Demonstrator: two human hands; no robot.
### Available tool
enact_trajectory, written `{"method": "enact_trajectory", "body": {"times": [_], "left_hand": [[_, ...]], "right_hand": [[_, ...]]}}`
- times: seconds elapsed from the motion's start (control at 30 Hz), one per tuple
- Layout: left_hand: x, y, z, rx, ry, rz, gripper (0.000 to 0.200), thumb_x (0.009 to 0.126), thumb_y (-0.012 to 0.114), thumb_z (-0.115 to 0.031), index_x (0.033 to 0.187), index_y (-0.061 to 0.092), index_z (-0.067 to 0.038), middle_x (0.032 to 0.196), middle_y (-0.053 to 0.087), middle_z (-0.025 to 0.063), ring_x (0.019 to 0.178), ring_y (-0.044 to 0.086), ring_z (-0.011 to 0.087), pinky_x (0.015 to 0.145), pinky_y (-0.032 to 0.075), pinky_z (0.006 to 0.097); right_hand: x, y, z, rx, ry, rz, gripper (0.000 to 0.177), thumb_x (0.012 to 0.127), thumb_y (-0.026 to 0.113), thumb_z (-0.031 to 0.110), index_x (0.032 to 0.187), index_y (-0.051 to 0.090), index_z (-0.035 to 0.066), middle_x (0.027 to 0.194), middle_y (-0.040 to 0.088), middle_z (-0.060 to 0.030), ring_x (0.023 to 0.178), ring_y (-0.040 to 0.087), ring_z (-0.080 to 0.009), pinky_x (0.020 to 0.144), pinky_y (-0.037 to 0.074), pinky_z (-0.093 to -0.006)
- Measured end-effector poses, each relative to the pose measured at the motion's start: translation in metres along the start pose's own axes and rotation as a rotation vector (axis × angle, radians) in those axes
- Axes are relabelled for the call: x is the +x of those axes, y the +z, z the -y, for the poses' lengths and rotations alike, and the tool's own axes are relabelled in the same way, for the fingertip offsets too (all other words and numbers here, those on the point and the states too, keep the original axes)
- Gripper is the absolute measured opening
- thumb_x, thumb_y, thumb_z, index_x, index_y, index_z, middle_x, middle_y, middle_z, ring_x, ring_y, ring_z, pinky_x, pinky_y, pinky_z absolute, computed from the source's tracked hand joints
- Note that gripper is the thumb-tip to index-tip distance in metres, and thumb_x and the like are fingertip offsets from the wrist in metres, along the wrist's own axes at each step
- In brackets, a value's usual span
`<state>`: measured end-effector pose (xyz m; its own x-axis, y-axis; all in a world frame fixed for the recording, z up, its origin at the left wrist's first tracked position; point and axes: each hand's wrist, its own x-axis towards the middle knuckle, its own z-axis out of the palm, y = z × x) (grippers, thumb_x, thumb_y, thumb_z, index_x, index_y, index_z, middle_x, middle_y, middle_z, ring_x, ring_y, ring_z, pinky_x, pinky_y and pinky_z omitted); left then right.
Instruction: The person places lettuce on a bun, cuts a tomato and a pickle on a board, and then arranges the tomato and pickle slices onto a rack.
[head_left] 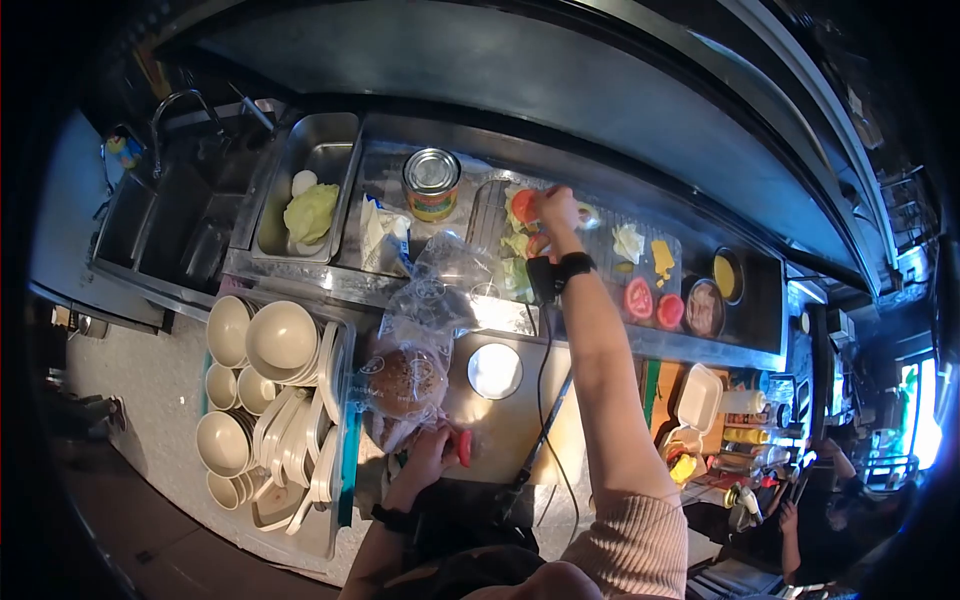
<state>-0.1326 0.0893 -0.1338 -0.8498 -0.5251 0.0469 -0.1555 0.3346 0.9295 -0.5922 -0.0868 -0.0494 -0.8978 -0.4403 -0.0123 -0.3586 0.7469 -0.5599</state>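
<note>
View from above a steel kitchen counter, the person's arms reaching away from the camera.

The right hand is stretched out to about 12 o'clock, with its fingertips pinched together on the edge of a tomato slice. The slice is a round red disc with its flat face turned up toward the camera, so it shows no long axis. It sits over a ribbed tray that holds pale green lettuce pieces.

The left hand lies close to the body at 6 o'clock, its fingers curled around a small red object. The object's short length runs from 12 to 6 o'clock; what it is cannot be told. This hand touches the near end of a clear plastic bag holding a seeded bun.

At 11 o'clock of the slice stands a tin can, and farther left is a steel pan of lettuce. At 4 o'clock of the slice lie two more tomato slices. At 9 o'clock of the bag, a tray of stacked cream bowls and spoons fills the counter's left edge. Bare steel lies between the arms, around a round white lid.
</note>
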Motion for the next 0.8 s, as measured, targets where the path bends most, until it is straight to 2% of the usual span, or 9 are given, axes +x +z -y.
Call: {"method": "enact_trajectory", "body": {"times": [0.17, 0.27, 0.37, 0.47, 0.53, 0.6, 0.7, 0.73, 0.8], "left_hand": [[-0.005, 0.008, 0.017, 0.026, 0.041, -0.021, 0.023, 0.079, 0.076, -0.016, 0.096, 0.064, -0.005, 0.093, 0.064, 0.0111, 0.085, 0.062, 0.0272, 0.076, 0.048, 0.0364], [-0.008, 0.009, 0.011, -0.041, 0.029, -0.004, 0.024, 0.075, 0.073, -0.014, 0.091, 0.058, -0.003, 0.090, 0.060, 0.0149, 0.087, 0.059, 0.0345, 0.076, 0.046, 0.0420], [0.002, -0.002, -0.007, 0.013, -0.016, 0.018, 0.025, 0.073, 0.073, -0.014, 0.091, 0.058, -0.004, 0.088, 0.060, 0.0137, 0.087, 0.059, 0.0342, 0.075, 0.045, 0.0420], [0.005, -0.003, -0.014, 0.117, 0.116, -0.089, 0.024, 0.072, 0.073, -0.011, 0.090, 0.058, -0.005, 0.087, 0.061, 0.0130, 0.085, 0.060, 0.0336, 0.074, 0.045, 0.0418], [-0.001, 0.006, 0.015, 0.134, 0.130, -0.060, 0.024, 0.070, 0.072, -0.007, 0.089, 0.058, -0.005, 0.086, 0.060, 0.0130, 0.082, 0.059, 0.0330, 0.073, 0.045, 0.0422], [0.003, 0.004, 0.003, 0.113, 0.134, -0.047, 0.022, 0.071, 0.071, -0.004, 0.087, 0.056, -0.005, 0.082, 0.058, 0.0127, 0.077, 0.056, 0.0330, 0.071, 0.044, 0.0427], [0.002, 0.003, 0.007, 0.132, 0.140, -0.016, 0.023, 0.072, 0.073, -0.004, 0.085, 0.054, -0.004, 0.078, 0.054, 0.0116, 0.075, 0.054, 0.0304, 0.068, 0.043, 0.0414], [0.004, 0.008, 0.015, 0.130, 0.185, -0.054, 0.023, 0.073, 0.073, -0.004, 0.085, 0.054, -0.003, 0.078, 0.054, 0.0118, 0.075, 0.054, 0.0300, 0.067, 0.043, 0.0410], [-0.001, 0.020, 0.042, 0.129, 0.252, -0.117, 0.022, 0.074, 0.074, -0.004, 0.084, 0.054, -0.003, 0.080, 0.054, 0.0124, 0.075, 0.055, 0.0290, 0.067, 0.043, 0.0404]], "right_hand": [[0.012, 0.015, -0.005, 0.076, 0.012, -0.061, 0.033, 0.085, 0.065, 0.034, 0.106, 0.069, 0.010, 0.105, 0.071, -0.0225, 0.102, 0.068, -0.0400, 0.088, 0.054, -0.0478], [0.005, 0.006, -0.008, 0.166, -0.078, -0.046, 0.031, 0.086, 0.064, 0.032, 0.109, 0.068, 0.011, 0.107, 0.070, -0.0223, 0.103, 0.067, -0.0403, 0.089, 0.054, -0.0484], [-0.008, -0.020, -0.005, 0.217, -0.191, -0.063, 0.032, 0.086, 0.065, 0.030, 0.112, 0.068, 0.011, 0.106, 0.070, -0.0216, 0.103, 0.067, -0.0394, 0.089, 0.054, -0.0467], [-0.012, -0.055, -0.007, 0.298, -0.341, -0.105, 0.033, 0.085, 0.066, 0.029, 0.112, 0.069, 0.011, 0.104, 0.071, -0.0217, 0.102, 0.068, -0.0390, 0.089, 0.053, -0.0456], [-0.025, -0.108, 0.008, 0.230, -0.207, -0.017, 0.028, 0.084, 0.067, 0.026, 0.104, 0.071, 0.008, 0.098, 0.072, -0.0212, 0.099, 0.068, -0.0400, 0.090, 0.053, -0.0454], [-0.060, -0.171, 0.029, 0.217, -0.199, -0.049, 0.022, 0.083, 0.069, 0.020, 0.097, 0.072, 0.004, 0.086, 0.073, -0.0184, 0.081, 0.073, -0.0359, 0.077, 0.057, -0.0420], [-0.122, -0.257, 0.062, 0.366, -0.085, -0.026, 0.020, 0.086, 0.068, 0.015, 0.101, 0.074, 0.003, 0.082, 0.070, -0.0073, 0.061, 0.064, -0.0149, 0.047, 0.044, -0.0281], [-0.142, -0.280, 0.067, 0.515, -0.047, -0.012, 0.019, 0.087, 0.067, 0.013, 0.101, 0.073, 0.002, 0.080, 0.065, -0.0044, 0.058, 0.057, -0.0133, 0.044, 0.036, -0.0237], [-0.184, -0.315, 0.068, 0.689, -0.005, -0.004, 0.026, 0.089, 0.066, 0.014, 0.110, 0.069, -0.002, 0.086, 0.059, -0.0063, 0.064, 0.058, -0.0140, 0.046, 0.037, -0.0215]]}}
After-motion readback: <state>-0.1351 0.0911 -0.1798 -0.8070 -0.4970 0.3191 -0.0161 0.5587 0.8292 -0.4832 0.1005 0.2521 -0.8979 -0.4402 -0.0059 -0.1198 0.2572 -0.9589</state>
